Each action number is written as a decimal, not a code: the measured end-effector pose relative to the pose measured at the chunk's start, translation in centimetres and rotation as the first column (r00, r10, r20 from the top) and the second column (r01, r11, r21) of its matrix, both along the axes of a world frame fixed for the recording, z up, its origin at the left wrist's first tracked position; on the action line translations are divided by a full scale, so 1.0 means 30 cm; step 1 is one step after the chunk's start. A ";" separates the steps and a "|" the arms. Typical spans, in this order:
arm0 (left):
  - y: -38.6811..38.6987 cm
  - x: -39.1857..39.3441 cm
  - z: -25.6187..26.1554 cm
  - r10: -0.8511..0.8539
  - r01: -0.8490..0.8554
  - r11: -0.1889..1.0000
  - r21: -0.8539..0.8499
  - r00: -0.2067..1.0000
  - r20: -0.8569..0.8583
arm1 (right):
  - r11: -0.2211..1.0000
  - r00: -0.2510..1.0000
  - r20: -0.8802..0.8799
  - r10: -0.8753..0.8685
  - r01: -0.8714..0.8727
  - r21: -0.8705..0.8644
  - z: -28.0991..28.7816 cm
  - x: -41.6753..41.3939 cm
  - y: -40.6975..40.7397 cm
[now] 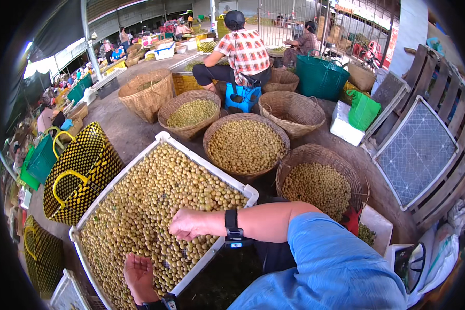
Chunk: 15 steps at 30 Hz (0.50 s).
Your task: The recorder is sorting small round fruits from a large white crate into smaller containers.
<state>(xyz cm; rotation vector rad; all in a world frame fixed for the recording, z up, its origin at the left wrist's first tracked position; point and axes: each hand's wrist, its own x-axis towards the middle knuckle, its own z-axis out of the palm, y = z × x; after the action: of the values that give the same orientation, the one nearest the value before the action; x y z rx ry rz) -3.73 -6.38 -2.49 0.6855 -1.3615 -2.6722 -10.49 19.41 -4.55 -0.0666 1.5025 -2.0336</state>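
Small round yellow-brown fruits point(139, 201) cover a white-framed mesh tray point(201, 159) in front of me. My right hand point(188, 224) is over the tray's near right part, its fingers curled down at the fruits. Whether any fruit is in its grasp is hidden. Lower and to the left, my left hand point(138, 273) rests at the fruits with its fingers bent. What those fingers hold, if anything, does not show. A black wristband point(231, 224) with a small device circles my right wrist, and a similar band point(168, 302) is on my left.
Beyond the tray stand wicker baskets of fruit point(246, 170) point(281, 147). Yellow-black woven baskets point(89, 166) flank its left side. A person in a checked shirt point(242, 54) sits on a blue stool point(242, 97). A wooden pallet point(449, 100) and a mesh screen point(416, 151) lean at right.
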 end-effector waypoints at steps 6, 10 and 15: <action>-0.024 -0.048 -0.062 -0.099 0.095 0.994 0.059 0.993 0.064 | 0.994 0.990 -0.127 0.054 -0.066 -0.093 0.106 0.000 0.004; 0.004 -0.064 -0.080 -0.095 0.082 0.992 0.101 0.987 0.128 | 0.998 0.988 -0.148 0.047 -0.053 -0.040 0.123 -0.004 0.004; 0.036 -0.048 -0.073 -0.108 0.097 0.990 0.102 0.988 0.113 | 0.996 0.987 -0.134 0.089 -0.087 0.019 0.133 -0.003 -0.002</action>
<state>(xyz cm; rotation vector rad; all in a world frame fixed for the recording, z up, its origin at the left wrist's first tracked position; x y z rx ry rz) -5.18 -5.29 -4.67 0.8177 -1.3370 -2.8356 -10.56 19.35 -0.56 -0.2653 1.5656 -1.9826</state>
